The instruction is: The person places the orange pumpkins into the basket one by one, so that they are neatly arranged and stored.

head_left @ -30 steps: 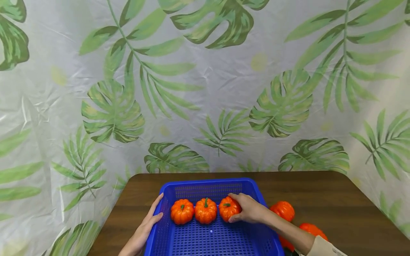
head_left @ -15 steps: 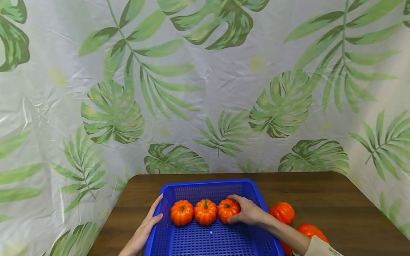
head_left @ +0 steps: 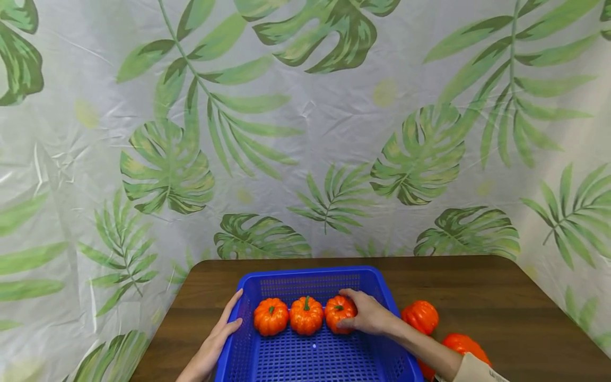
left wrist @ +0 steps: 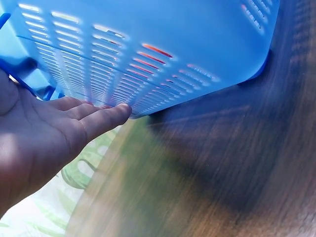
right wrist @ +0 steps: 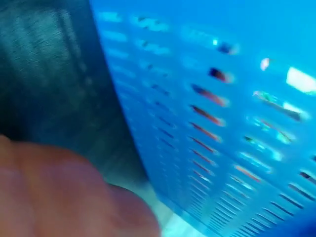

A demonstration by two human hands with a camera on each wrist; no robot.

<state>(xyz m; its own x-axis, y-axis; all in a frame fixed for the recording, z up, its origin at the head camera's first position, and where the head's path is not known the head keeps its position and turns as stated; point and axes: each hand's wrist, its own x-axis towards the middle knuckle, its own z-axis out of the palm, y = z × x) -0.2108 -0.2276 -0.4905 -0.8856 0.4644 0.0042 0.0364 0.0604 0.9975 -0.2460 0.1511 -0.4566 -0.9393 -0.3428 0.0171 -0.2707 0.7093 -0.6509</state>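
Observation:
Three small orange decorative pumpkins with green stems stand in a row inside the blue perforated plastic basket (head_left: 315, 366). My right hand (head_left: 372, 317) grips the rightmost pumpkin (head_left: 334, 314), with the thumb across its front and the fingers behind it. To its left are the middle pumpkin (head_left: 306, 317) and the left pumpkin (head_left: 271, 317). My left hand (head_left: 220, 331) rests against the basket's left side. In the left wrist view its straight fingers (left wrist: 106, 121) touch the outer wall. The right wrist view is blurred and shows a basket wall with part of my hand (right wrist: 69, 192).
On the brown wooden table (head_left: 458, 286), right of the basket, lie an orange pumpkin (head_left: 420, 317) and another orange pumpkin (head_left: 465, 347), partly covered by my right arm. A further orange piece (head_left: 426, 370) shows below the forearm. A leaf-patterned sheet (head_left: 334, 132) hangs behind the table.
The rightmost pumpkin has shifted slightly left in my right hand, closer to the middle one. My right thumb has moved a little up and left over its front. The left hand stays put.

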